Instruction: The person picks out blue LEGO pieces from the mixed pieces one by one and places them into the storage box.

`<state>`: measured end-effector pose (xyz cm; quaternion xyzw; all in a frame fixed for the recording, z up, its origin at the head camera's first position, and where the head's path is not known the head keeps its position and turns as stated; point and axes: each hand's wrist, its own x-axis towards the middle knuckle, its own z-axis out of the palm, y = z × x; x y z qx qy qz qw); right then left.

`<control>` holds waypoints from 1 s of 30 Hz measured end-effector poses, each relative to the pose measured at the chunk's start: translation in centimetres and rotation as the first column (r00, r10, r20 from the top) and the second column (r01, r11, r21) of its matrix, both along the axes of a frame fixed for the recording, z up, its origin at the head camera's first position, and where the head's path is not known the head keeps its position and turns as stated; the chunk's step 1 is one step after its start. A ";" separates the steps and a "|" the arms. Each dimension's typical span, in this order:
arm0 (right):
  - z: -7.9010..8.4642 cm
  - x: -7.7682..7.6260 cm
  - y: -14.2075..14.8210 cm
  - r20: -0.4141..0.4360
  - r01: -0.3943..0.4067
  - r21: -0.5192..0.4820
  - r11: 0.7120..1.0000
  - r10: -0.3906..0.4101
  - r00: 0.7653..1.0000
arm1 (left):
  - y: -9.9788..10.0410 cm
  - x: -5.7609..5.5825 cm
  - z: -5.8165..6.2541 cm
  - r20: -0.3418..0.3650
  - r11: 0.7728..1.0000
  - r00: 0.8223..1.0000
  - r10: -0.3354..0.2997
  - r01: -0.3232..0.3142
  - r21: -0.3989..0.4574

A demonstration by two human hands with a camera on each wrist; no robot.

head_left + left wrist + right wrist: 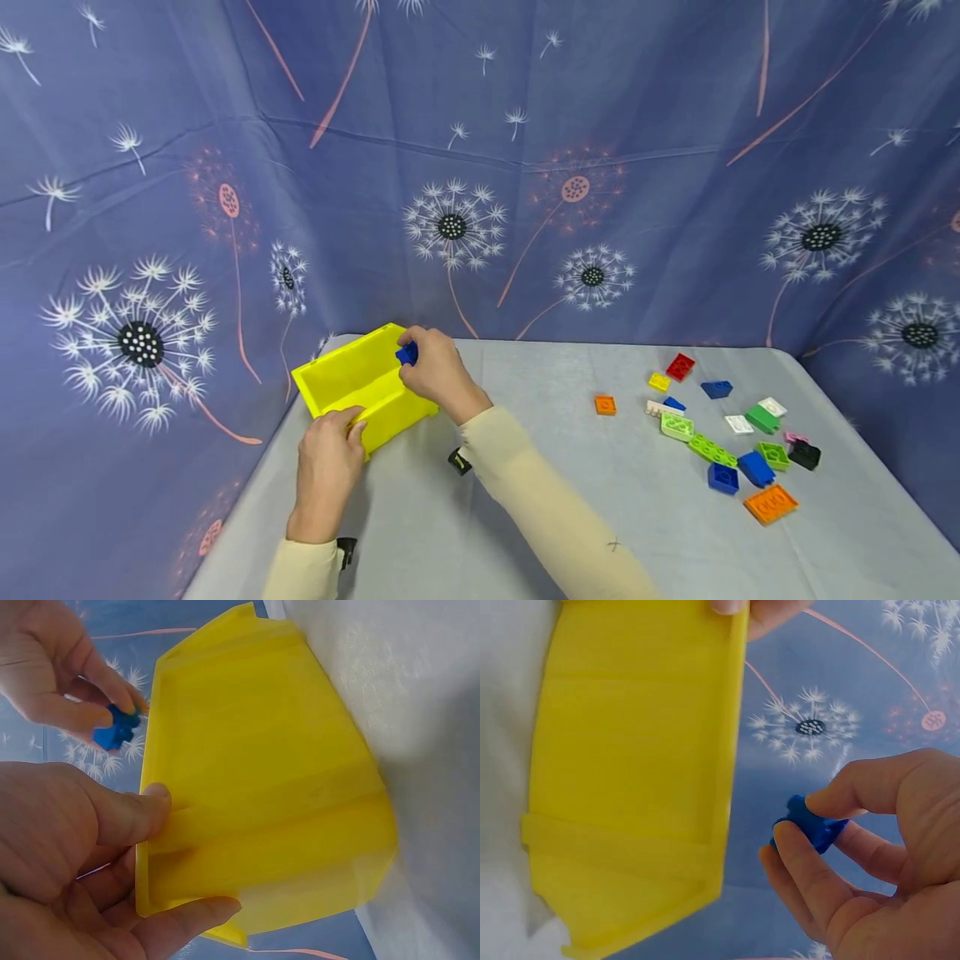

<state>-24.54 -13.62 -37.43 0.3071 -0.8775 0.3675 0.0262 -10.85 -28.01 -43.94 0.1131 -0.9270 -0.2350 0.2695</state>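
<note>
A yellow open-topped bin (397,421) stands at the table's left back. My left hand (327,467) grips its near left rim, and in the left wrist view the thumb lies over the wall with fingers curled round the edge. Between the fingertips of my right hand (438,371) is a small blue toy brick (407,354), held over the bin's right part in the head view. The right wrist view shows that brick (808,825) pinched by thumb and fingers beside the bin wall (637,750). Inside the bin, the part that shows is bare yellow plastic.
Several toy bricks lie scattered on the table's right side. Among them are an orange brick (771,505), a red brick (680,367) and a black brick (805,454). A small orange brick (605,405) lies apart, nearer the middle. Patterned blue cloth (517,167) hangs behind the table.
</note>
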 end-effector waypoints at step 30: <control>-1.7 0.8 -1.2 -0.016 -0.065 0.095 0.993 0.067 0.998 | 0.1 -0.1 -0.2 -0.020 1.000 1.000 0.015 -0.016 -0.003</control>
